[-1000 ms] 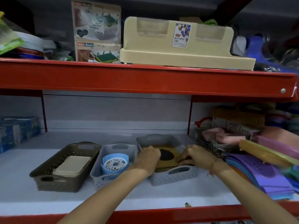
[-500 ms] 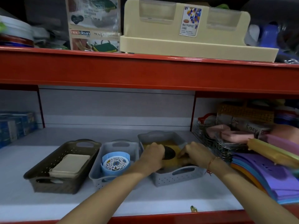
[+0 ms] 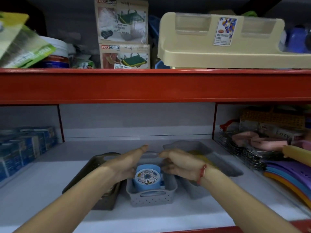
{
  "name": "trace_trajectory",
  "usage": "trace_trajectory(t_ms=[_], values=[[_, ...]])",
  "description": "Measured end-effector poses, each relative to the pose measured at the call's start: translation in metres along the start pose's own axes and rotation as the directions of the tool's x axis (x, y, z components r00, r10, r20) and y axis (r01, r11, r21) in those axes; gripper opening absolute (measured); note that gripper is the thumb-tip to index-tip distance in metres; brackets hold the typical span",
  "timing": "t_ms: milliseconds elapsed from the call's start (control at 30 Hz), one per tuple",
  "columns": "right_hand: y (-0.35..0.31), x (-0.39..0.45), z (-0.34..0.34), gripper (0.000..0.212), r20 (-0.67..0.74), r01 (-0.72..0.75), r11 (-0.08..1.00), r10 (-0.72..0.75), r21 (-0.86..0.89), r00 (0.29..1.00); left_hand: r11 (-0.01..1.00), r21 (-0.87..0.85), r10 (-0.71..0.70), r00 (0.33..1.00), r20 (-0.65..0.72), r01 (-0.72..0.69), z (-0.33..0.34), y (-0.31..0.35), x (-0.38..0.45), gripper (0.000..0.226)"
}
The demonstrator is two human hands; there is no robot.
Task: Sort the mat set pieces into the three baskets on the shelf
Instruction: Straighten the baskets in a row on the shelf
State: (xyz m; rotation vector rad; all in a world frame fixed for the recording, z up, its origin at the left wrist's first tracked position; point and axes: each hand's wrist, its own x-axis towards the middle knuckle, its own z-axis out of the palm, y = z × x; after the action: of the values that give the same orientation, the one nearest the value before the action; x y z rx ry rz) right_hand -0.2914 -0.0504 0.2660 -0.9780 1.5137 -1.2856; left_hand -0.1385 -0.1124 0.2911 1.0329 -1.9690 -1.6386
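Observation:
Three baskets stand side by side on the white lower shelf. The middle grey basket (image 3: 151, 197) holds round blue mats with a floral one (image 3: 147, 177) on top. The dark brown basket (image 3: 94, 167) on the left is largely hidden by my left arm. The right grey basket (image 3: 223, 167) holds a yellow mat (image 3: 200, 155). My left hand (image 3: 124, 163) lies flat against the middle basket's left side, fingers extended. My right hand (image 3: 178, 163) is curled at that basket's right side; whether it grips the rim I cannot tell.
A red shelf beam (image 3: 151, 86) runs overhead, carrying a beige stand (image 3: 227, 46) and cleaning-product packs (image 3: 124, 54). Blue boxes (image 3: 25, 148) sit at the left. A wire rack (image 3: 244, 148) and stacked coloured mats (image 3: 289, 175) crowd the right side.
Both hands left the right basket with the yellow mat and moved left, now flanking the middle basket. The view shifted.

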Motion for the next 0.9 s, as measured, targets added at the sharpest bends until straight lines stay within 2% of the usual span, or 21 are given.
trace_trajectory(t_ms=[67,133,200,267,333,400,467,533,600,667,700,767,833,867,900], values=[[0.01,0.013,0.011,0.019,-0.023,-0.069,0.997,0.068,-0.019,0.997,1.0,-0.012,-0.025,0.999,0.043,0.025,0.002,-0.007,0.01,0.048],[0.02,0.024,0.016,0.01,-0.084,-0.121,0.989,0.114,-0.082,0.99,0.999,-0.019,-0.039,0.999,0.007,0.039,0.004,-0.013,0.016,0.052],[0.026,0.028,0.011,0.024,-0.128,-0.161,0.984,0.15,-0.077,0.98,0.999,0.024,-0.021,1.0,-0.021,0.022,0.006,-0.015,0.015,0.043],[0.023,0.024,0.01,0.017,-0.178,-0.123,0.991,0.131,0.055,0.975,1.0,0.026,0.009,1.0,-0.017,-0.009,0.007,-0.012,0.01,0.04],[0.016,0.019,0.016,0.028,-0.188,-0.135,0.991,0.132,-0.004,0.973,0.999,0.026,0.03,1.0,0.003,-0.03,0.004,-0.015,0.012,0.039],[0.014,0.021,0.017,0.037,-0.202,-0.122,0.992,0.114,-0.027,0.973,0.999,0.023,0.024,1.0,-0.003,-0.024,0.002,-0.015,0.015,0.026],[0.013,0.02,0.018,0.038,-0.216,-0.143,0.983,0.116,-0.115,0.97,0.996,0.078,0.047,0.998,-0.045,-0.044,0.001,-0.013,0.005,0.039],[0.012,0.018,0.018,0.037,-0.19,-0.132,0.985,0.109,-0.113,0.976,0.998,0.04,0.041,0.998,-0.043,-0.04,0.0,-0.013,0.004,0.04],[0.005,0.015,0.021,0.037,-0.161,-0.137,0.989,0.125,-0.062,0.979,0.993,0.112,0.048,0.998,-0.034,-0.044,-0.003,-0.009,-0.002,0.036],[0.006,0.018,0.021,0.035,-0.169,-0.162,0.986,0.152,-0.046,0.974,0.999,-0.007,0.051,0.997,0.063,-0.05,-0.005,-0.017,-0.001,0.029],[0.009,0.02,0.02,0.037,-0.176,-0.185,0.981,0.173,-0.055,0.969,0.996,0.023,0.083,0.993,0.08,-0.085,-0.001,-0.013,-0.01,0.039],[0.013,0.018,0.017,0.046,-0.202,-0.211,0.976,0.196,-0.057,0.96,0.991,-0.06,0.126,0.99,0.065,-0.122,0.0,0.019,-0.055,0.049],[0.014,0.016,0.016,0.048,-0.196,-0.221,0.975,0.211,-0.031,0.958,0.996,-0.018,0.085,0.994,0.076,-0.084,0.001,0.045,-0.07,0.048],[0.012,0.012,0.017,0.046,-0.204,-0.229,0.973,0.219,-0.024,0.954,0.995,-0.095,0.032,0.989,0.147,-0.018,0.008,0.034,-0.054,0.049],[0.014,0.015,0.013,0.043,-0.21,-0.218,0.976,0.212,-0.004,0.954,0.978,-0.178,-0.082,0.988,0.132,0.105,0.017,0.016,-0.018,0.055]])
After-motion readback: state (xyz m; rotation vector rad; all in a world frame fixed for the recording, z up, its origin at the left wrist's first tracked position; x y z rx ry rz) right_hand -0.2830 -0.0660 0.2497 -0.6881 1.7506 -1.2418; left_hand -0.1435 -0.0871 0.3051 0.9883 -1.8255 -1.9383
